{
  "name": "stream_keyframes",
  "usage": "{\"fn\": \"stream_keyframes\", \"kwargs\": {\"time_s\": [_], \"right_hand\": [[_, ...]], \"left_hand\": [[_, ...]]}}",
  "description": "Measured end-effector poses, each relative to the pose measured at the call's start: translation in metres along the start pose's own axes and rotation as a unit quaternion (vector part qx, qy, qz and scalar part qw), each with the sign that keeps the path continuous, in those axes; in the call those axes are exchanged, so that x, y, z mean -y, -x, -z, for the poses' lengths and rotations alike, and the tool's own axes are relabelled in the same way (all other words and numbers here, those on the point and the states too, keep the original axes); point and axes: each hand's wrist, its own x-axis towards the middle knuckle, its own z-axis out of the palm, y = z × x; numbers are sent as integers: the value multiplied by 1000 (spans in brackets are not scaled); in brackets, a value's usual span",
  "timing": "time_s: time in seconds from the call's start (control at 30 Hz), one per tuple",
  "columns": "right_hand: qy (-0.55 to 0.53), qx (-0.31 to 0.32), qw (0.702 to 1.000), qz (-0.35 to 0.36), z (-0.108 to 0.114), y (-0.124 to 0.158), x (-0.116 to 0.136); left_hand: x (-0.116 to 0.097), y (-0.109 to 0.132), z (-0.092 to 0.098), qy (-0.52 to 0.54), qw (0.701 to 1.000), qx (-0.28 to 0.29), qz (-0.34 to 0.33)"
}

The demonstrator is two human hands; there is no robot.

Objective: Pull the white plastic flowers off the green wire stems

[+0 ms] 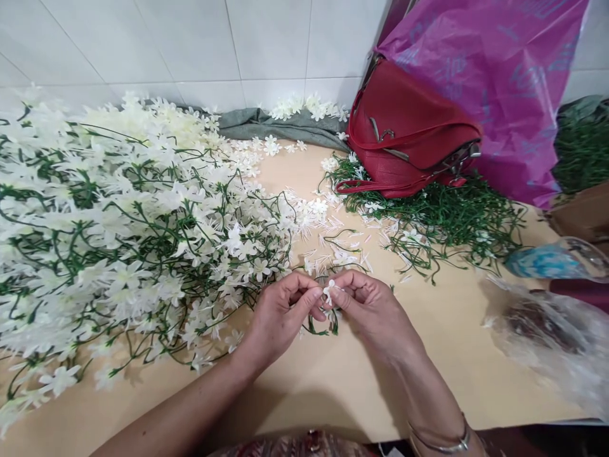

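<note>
My left hand (291, 306) and my right hand (366, 304) meet over the table, fingertips pinched together around a small white artificial flower (329, 291). Both thumbs press close to its petals. Below the fingers hangs a green plastic stem (314, 329), partly hidden by my hands; I cannot tell which hand bears it. Just beyond my fingertips lie loose thin white sticks (328, 222) and scattered white blossoms. To the left, a big heap of white artificial flowers on green stems (143, 235) reaches close to my left hand.
A red handbag (409, 133) rests on a pile of green stems (457, 216) at the back right, beside a purple plastic bag (504, 95). A blue-patterned cup (552, 260) lies near a clear plastic bag (547, 336) at right. Grey cloth (280, 127) runs along the tiled wall.
</note>
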Motion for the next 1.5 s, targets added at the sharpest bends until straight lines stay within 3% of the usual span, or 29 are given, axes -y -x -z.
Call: {"fn": "stream_keyframes", "kwargs": {"time_s": [0.47,0.63,1.13,1.5], "right_hand": [[-54,18,998,-33,-1,-5,1],[-89,25,995,-48,1,-5,5],[-39,10,999,9,-6,-9,1],[-86,7,996,-35,-1,-3,13]], "left_hand": [[1,-1,-1,55,998,-2,-10],[0,-2,-1,59,998,26,-19],[8,0,0,-23,999,1,-31],[7,-1,-4,8,1000,13,-27]]}}
